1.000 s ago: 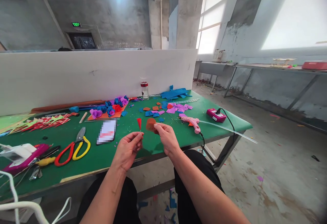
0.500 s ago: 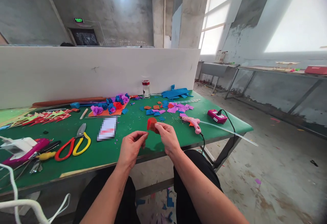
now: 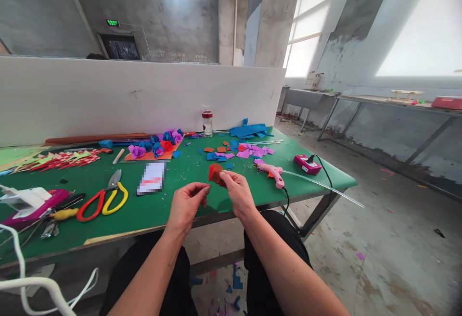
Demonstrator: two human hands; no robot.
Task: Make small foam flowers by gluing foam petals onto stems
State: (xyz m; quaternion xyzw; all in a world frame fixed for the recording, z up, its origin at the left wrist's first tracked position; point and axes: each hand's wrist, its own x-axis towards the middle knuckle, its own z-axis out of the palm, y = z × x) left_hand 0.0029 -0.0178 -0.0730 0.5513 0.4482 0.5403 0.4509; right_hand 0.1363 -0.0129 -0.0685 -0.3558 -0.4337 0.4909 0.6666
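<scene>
Both my hands are raised just above the near edge of the green table. My right hand pinches a small red-orange foam piece between thumb and fingers. My left hand is close beside it, fingers curled, thumb and fingertips pinched at the piece's lower left edge. A pink glue gun lies on the table just right of my right hand. Loose blue, purple and orange foam cut-outs lie beyond my hands.
Red and yellow scissors lie to the left, near a blurred card. Finished foam roses sit on an orange sheet, a small glass jar stands by the white partition, and a pink power unit with cable sits at right.
The small red cone that my left hand held apart has come together with the orange piece at my right hand. Both hands have drawn closer and the view has tilted slightly.
</scene>
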